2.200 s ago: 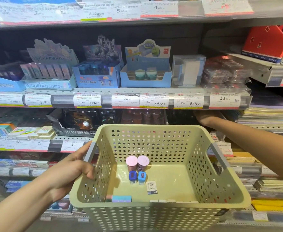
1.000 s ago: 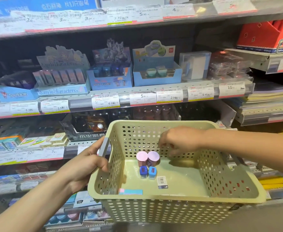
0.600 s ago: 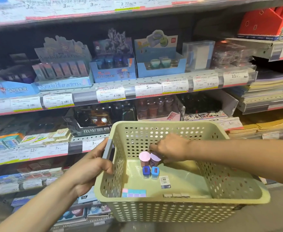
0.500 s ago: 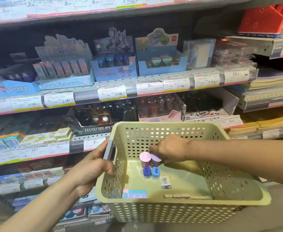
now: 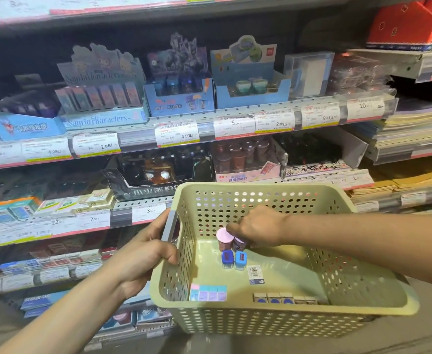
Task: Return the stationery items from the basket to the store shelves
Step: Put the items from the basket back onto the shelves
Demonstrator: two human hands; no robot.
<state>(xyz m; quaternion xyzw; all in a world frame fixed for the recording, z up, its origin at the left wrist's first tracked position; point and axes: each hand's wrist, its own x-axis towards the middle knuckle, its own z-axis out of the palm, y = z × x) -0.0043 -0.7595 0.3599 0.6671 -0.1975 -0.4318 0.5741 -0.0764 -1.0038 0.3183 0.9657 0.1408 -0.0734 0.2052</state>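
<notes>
Pink-capped sharpener [image 5: 238, 243]: small rigid plastic cylinder standing in cream perforated basket [image 5: 363, 306], beside its twin [image 5: 224, 238]. Likely light, smooth, apt to slip; best pinched round the cap. Right hand [image 5: 259, 227] curls over it, fingers closing on the cap. Left hand [image 5: 143, 254] grips basket's grey handle [image 5: 169, 226].

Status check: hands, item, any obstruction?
Left hand grips basket handle. Right hand pinching right pink-capped tub inside. Nothing blocking.
</notes>
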